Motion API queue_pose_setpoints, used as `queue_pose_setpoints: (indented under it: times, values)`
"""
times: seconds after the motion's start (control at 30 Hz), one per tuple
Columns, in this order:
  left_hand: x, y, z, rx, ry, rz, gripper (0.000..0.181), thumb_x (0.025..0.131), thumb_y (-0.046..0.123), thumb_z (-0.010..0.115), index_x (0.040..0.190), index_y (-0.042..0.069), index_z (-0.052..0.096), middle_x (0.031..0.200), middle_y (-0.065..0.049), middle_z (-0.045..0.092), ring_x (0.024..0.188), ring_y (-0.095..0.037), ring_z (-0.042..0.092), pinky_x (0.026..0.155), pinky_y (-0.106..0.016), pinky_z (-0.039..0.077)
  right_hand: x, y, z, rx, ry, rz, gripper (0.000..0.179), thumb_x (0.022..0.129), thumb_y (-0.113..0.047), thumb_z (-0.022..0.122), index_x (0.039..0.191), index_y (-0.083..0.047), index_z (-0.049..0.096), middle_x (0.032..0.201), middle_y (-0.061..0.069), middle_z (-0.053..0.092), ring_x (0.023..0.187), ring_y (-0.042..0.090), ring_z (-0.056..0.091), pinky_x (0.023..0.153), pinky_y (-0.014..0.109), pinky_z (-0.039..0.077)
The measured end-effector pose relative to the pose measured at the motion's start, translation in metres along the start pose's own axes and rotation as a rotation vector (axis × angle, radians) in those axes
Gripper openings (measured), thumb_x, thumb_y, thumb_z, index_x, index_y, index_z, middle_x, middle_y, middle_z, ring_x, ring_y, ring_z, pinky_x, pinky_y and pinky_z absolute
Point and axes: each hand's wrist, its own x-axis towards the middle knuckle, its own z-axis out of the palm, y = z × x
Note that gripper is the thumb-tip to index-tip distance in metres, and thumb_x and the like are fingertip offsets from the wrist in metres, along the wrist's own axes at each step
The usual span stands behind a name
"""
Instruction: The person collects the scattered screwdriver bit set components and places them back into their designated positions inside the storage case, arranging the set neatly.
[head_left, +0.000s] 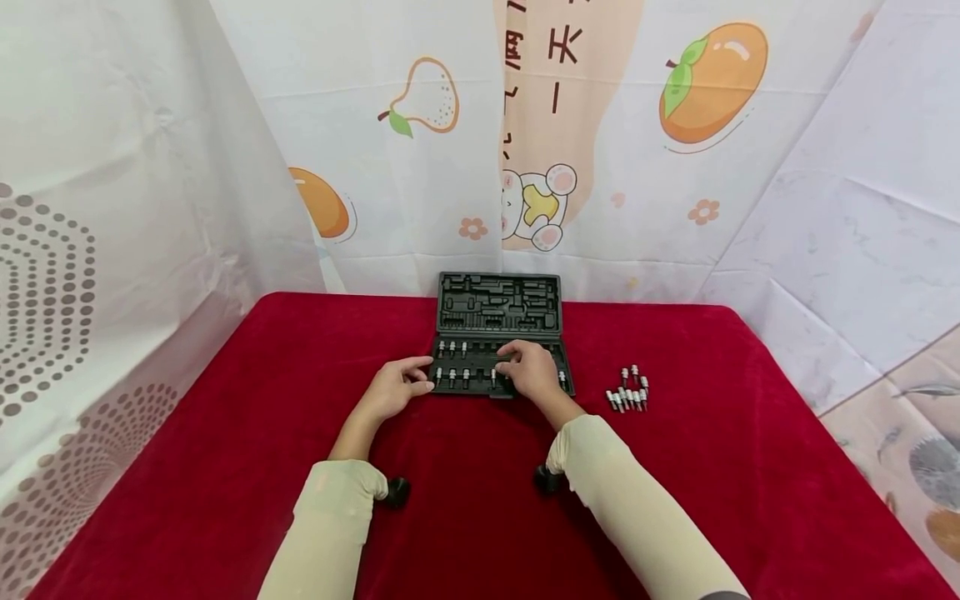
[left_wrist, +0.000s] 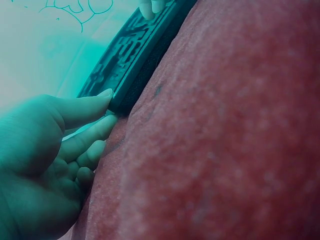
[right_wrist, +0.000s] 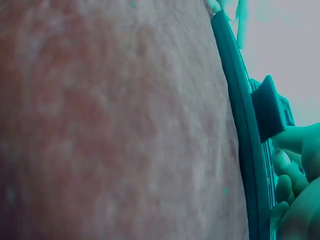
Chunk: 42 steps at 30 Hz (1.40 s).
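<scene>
On the red table lies an open black case (head_left: 480, 361), its lid raised at the back. Hex-type bit sockets (head_left: 452, 377) stand in slots of its lower half. At the case's left edge, my left hand (head_left: 392, 389) touches the front corner with the thumb (left_wrist: 90, 109), its fingers loosely bent. Over the right part of the case is my right hand (head_left: 531, 369), fingers bent down with thumb and index tips apart. Near its thumb stands one bit socket (head_left: 493, 377). Whether anything lies between those fingertips is hidden. A dark latch tab (right_wrist: 267, 110) shows beside it in the right wrist view.
Right of the case lies a loose group of several bit sockets (head_left: 630, 398) on the red cloth (head_left: 480, 500). Behind the table hangs a white curtain (head_left: 420, 183) with fruit prints. A dark round object (head_left: 397, 492) sits at the left wrist.
</scene>
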Motion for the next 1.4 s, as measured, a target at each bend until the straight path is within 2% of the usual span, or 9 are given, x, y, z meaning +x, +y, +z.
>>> queue_pose_setpoints:
  times: [0.23,0.37,0.5,0.8,0.97,1.4]
  values:
    - [-0.001,0.0,0.0,0.006,0.001,-0.004,0.047,0.091,0.005,0.068,0.136,0.003,0.056,0.098,-0.009,0.065,0.077,-0.021,0.054,0.071,-0.032,0.045,-0.003,0.016,-0.011,0.056,0.047,-0.05,0.018,0.087,-0.017,0.075,0.104,-0.014,0.073,0.074,-0.002,0.062,0.064,0.015,0.054,0.062,0.033,0.046]
    - [-0.001,0.0,0.001,0.009,0.002,-0.014,0.047,0.091,0.006,0.068,0.136,0.004,0.056,0.099,-0.009,0.065,0.078,-0.02,0.054,0.072,-0.032,0.044,-0.005,0.026,-0.021,0.078,0.062,-0.095,0.018,0.087,-0.014,0.075,0.105,-0.011,0.072,0.07,-0.001,0.06,0.062,0.016,0.052,0.06,0.032,0.044]
    - [0.0,-0.001,0.001,0.004,0.005,-0.007,0.047,0.091,0.005,0.068,0.136,0.002,0.056,0.099,-0.01,0.064,0.078,-0.021,0.054,0.071,-0.032,0.044,-0.007,0.033,-0.031,0.085,0.063,-0.106,0.018,0.088,-0.014,0.074,0.105,-0.01,0.072,0.07,0.0,0.058,0.061,0.017,0.051,0.059,0.032,0.043]
    - [0.0,0.0,0.001,-0.004,0.016,-0.025,0.047,0.09,0.005,0.068,0.135,0.005,0.057,0.098,-0.008,0.064,0.077,-0.021,0.053,0.071,-0.032,0.044,-0.008,0.038,-0.049,0.043,0.032,-0.124,0.016,0.089,-0.012,0.072,0.105,-0.008,0.072,0.073,0.0,0.059,0.061,0.018,0.052,0.06,0.033,0.044]
    - [0.0,0.0,0.003,-0.003,0.011,-0.015,0.047,0.09,0.005,0.069,0.135,0.003,0.057,0.097,-0.008,0.065,0.077,-0.02,0.053,0.072,-0.032,0.044,-0.013,0.041,-0.057,0.009,0.031,-0.138,0.016,0.089,-0.012,0.072,0.104,-0.008,0.071,0.075,0.001,0.058,0.063,0.018,0.051,0.061,0.034,0.044]
    - [0.0,0.001,0.002,-0.007,0.015,-0.01,0.047,0.089,0.004,0.069,0.135,0.003,0.057,0.096,-0.008,0.065,0.077,-0.02,0.054,0.073,-0.032,0.045,-0.02,0.066,-0.086,-0.079,0.081,-0.147,0.012,0.087,-0.008,0.073,0.099,-0.008,0.072,0.077,0.002,0.061,0.071,0.021,0.055,0.065,0.036,0.045]
